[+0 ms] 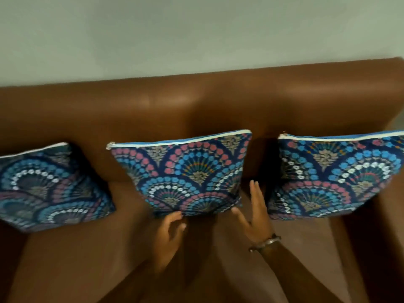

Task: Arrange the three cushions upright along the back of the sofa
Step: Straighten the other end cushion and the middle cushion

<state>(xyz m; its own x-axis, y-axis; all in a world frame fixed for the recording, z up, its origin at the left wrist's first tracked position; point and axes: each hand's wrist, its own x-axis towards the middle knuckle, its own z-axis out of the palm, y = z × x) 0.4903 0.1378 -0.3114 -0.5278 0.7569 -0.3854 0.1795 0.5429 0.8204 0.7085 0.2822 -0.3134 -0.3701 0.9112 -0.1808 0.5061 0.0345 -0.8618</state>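
Now, middle cushion (183, 171): propped on the sofa (196, 101) back, frame centre.
Left hand (169, 235): open, fingertips steady its lower edge.
Right hand (254, 212): open, empty, beside its corner.

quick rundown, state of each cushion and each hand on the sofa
left cushion: propped against the backrest, tilted, cut off by the frame edge
middle cushion: upright against the backrest
right cushion: upright against the backrest
left hand: open, at the middle cushion's bottom edge
right hand: open, fingers spread, beside the middle cushion
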